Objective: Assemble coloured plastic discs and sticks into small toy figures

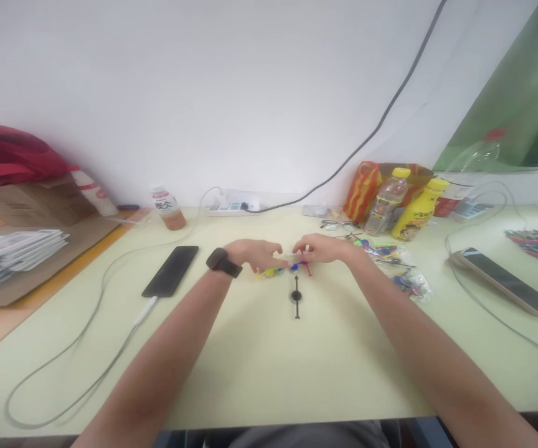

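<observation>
My left hand (260,254), with a black watch (223,262) on its wrist, is above the middle of the table, fingers bent. Close beside it my right hand (319,249) is closed, thumb and fingers pinched together. A small pale, see-through piece (291,256) shows between the fingertips of both hands; its kind is too blurred to tell. Under the hands lie small plastic parts, among them a yellow piece (269,272), a blue piece (294,267) and a red piece (307,269), partly hidden. Nearer me a black double-ended pointer with a round centre (296,297) lies flat on the table.
Bagged colourful plastic parts (411,284) and eyeglasses (339,225) lie right of centre. Behind stand a clear bottle (387,202) and a yellow bottle (419,210). A phone (170,272) on a cable lies left, another phone (505,281) right. A power strip (234,206) sits against the wall.
</observation>
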`<state>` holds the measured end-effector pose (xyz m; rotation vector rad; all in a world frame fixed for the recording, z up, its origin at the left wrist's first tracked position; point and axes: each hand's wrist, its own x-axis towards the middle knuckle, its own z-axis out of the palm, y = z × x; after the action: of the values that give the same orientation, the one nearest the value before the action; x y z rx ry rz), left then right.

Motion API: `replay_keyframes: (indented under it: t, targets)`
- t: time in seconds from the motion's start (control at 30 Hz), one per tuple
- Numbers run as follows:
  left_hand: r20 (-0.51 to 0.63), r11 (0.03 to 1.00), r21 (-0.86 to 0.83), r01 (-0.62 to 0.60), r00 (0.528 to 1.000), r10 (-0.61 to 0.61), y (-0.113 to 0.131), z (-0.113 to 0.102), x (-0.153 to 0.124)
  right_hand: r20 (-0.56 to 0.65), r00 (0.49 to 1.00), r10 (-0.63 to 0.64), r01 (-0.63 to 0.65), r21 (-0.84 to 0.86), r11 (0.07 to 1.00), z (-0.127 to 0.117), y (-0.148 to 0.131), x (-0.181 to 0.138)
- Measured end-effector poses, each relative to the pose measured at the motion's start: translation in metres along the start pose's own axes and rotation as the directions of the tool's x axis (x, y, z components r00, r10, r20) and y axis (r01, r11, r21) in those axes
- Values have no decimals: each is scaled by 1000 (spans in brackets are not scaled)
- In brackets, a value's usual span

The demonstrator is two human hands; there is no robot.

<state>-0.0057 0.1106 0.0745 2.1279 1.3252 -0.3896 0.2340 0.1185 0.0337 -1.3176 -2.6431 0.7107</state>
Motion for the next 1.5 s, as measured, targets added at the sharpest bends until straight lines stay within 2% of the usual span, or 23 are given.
replay_keyframes:
  t: [0.2,0.27,0.33,0.4,0.47,0.53,0.63,0.73,0.87,1.03,1.1,1.2,1.27,1.3,1.33,1.37,1.43,1.5]
  targets:
    - [7,1000,26,-7,1000,6,1,0,-2,144,983,-115,83,215,973,-9,-21,-11]
    - [30,999,42,-26,999,25,3,1,-1,140,984,-113,80,223,972,-14,-18,-13]
    - [30,997,60,-48,998,46,7,4,-1,31,998,-60,54,171,984,-17,-7,-13]
    - [7,992,93,-81,997,81,13,7,-3,-167,986,27,-12,93,996,-17,12,-10]
    - [-17,982,147,-115,993,119,22,10,-7,-381,913,146,-155,7,988,-14,33,-6]
    - [-24,969,210,-128,990,136,32,15,-12,-479,850,218,-260,-22,965,-8,52,-2]
    - [-16,956,266,-123,991,132,44,24,-17,-502,809,306,-400,-87,913,3,70,0]
    - [-13,931,322,-170,983,184,50,34,-16,-459,811,363,-482,-171,860,14,76,0]
    - [-24,908,354,-226,968,250,52,42,-12,-445,823,353,-474,-195,859,17,75,0]
    - [-43,895,357,-267,952,302,53,41,-15,-506,803,315,-467,-207,860,3,71,-3]
    - [-58,899,347,-266,951,304,52,37,-20,-596,761,257,-440,-183,879,-8,68,-6]
    - [-156,918,307,-252,938,310,48,25,-30,-773,627,100,-292,-113,950,-28,59,-15]
    - [-258,916,287,-280,898,356,44,14,-36,-845,534,18,-142,-69,987,-42,48,-25]
    - [-323,911,274,-307,863,388,41,8,-39,-868,497,2,-73,-39,997,-50,41,-30]
    - [-401,907,254,-336,817,415,38,2,-41,-876,482,6,-14,0,1000,-56,33,-37]
    - [-487,901,234,-365,758,433,35,-3,-42,-867,498,20,39,45,998,-63,24,-44]
    - [-621,888,214,-407,645,445,29,-11,-44,-782,622,31,137,148,979,-74,6,-59]
    - [-689,874,199,-442,571,446,23,-17,-44,-686,726,32,209,266,941,-82,-12,-71]
